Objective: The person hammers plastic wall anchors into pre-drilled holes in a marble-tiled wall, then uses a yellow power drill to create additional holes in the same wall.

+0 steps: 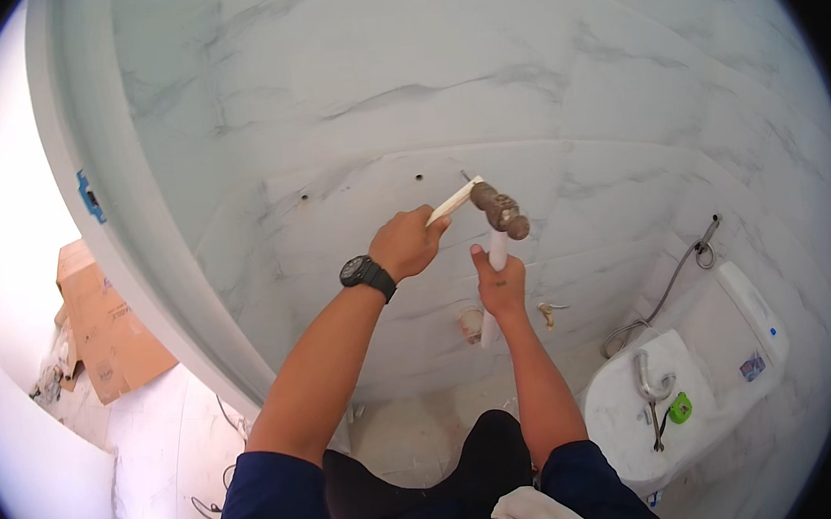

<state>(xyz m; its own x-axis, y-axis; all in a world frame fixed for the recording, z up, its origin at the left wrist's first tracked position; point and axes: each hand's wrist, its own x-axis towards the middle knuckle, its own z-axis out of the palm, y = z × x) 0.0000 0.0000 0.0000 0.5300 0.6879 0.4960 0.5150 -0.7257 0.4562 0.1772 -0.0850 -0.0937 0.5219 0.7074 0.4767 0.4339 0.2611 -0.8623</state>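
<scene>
My right hand (502, 282) is closed round the white handle of a hammer (500, 211) with a rusty, rounded head. My left hand (409, 243), with a black watch on its wrist, grips a flat, cream-coloured strip (452, 201). The strip's far end meets the hammer head in this view; whether they touch I cannot tell. A thin metal pin (465, 175) shows just beyond that end, against the marbled wall (375, 116). Two drilled holes, a middle one (419, 176) and a left one (304, 197), lie to its left.
At the right, a white toilet (598, 406) carries a chrome bent pipe (642, 375), a wrench (656, 431) and a green tape measure (680, 407). A grey hose (676, 278) hangs behind it. Low on the wall is a brass tap (548, 315). Cardboard (119, 332) lies beyond the left door frame (168, 279).
</scene>
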